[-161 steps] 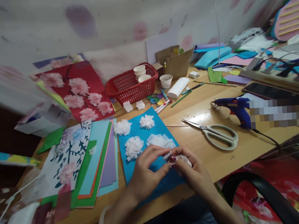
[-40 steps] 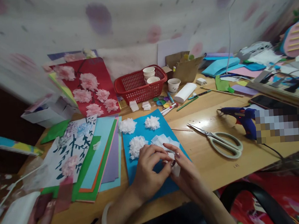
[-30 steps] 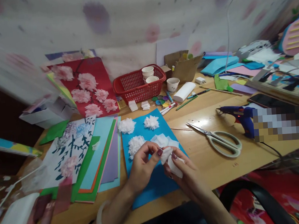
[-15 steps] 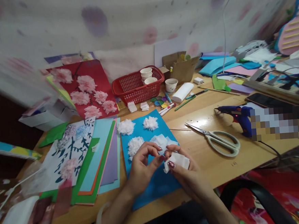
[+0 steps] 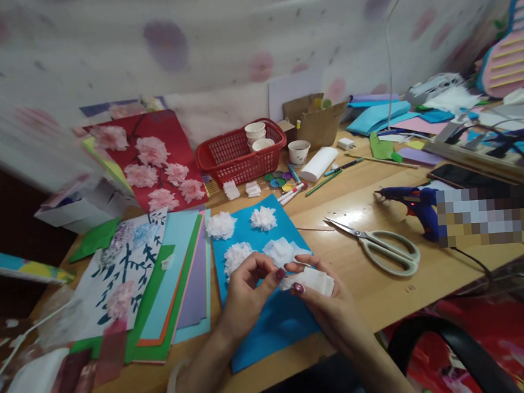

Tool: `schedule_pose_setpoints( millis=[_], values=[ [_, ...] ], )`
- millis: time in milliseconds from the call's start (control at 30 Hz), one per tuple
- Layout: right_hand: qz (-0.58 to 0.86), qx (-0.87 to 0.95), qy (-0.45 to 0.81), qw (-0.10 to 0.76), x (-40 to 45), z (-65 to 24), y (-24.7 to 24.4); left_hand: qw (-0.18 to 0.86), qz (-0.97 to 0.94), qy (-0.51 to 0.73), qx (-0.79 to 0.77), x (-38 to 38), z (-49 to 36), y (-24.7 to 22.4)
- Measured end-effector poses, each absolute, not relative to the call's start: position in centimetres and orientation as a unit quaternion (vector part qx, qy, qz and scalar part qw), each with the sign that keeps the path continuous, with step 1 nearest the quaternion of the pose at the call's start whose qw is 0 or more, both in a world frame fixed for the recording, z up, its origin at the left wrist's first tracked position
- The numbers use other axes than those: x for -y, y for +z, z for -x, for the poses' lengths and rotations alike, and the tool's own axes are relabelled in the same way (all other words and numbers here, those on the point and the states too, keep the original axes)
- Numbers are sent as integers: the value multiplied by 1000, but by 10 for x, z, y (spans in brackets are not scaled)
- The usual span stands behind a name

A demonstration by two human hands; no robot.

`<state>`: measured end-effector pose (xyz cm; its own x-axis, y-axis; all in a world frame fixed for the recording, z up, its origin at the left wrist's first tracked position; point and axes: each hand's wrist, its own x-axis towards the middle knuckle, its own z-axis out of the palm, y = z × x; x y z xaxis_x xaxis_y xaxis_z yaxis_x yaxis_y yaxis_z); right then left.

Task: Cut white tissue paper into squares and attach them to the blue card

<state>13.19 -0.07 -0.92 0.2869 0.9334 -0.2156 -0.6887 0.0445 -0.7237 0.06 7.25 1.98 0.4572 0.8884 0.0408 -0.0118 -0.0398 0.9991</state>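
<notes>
Tissue, thin and white, lies folded in a small packet (image 5: 317, 281) above the blue sheet (image 5: 263, 340), clamped between the thumb and fingers of the right hand (image 5: 336, 305). The left hand (image 5: 248, 290) brings its thumb and forefinger close together at the packet's left end — whether they pinch the paper or only meet beside it, I cannot tell. Beneath, loose white squares (image 5: 281, 251) lie near three ruffled white flowers (image 5: 263, 218). The likeliest trouble is tearing: a hard tug at that narrow end could rip a layer or pull several away together. A slack right thumb might let the packet fan open, and a sleeve or wrist could brush the light squares out of place. Farther right, the glue gun (image 5: 412, 198) sits near open-tipped scissors (image 5: 384, 248); a snagged cord (image 5: 473, 262) could drag it. As for writing, the paper cup (image 5: 299, 153) bears dark marks, and small characters show near the table's (image 5: 364, 312) front edge — neither readable. No brand can be made out.
</notes>
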Motion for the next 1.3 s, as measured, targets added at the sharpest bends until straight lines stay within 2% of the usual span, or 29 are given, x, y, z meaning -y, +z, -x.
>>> schedule_pose_setpoints(
  millis=[167,400,633,800,1000,1167,1300],
  values=[
    [396,173,552,713,0,-133,-12,528,-671,385,-350,-69,-1,20],
    [368,141,576,716,-3,-132,-19,650,-536,422,-335,-73,-2,17],
    [305,21,667,680,-4,-139,-6,658,-416,482,-402,-76,-3,18],
    [283,-29,696,659,-6,-142,-1,688,-396,467,-391,-76,-4,18],
    [343,99,662,659,-4,-140,-7,698,-391,466,-379,-76,-5,17],
    [448,262,585,624,-1,-138,-15,693,-435,431,-381,-71,-6,17],
    [497,318,538,602,2,-137,-16,694,-471,400,-370,-69,-6,17]
  ],
)
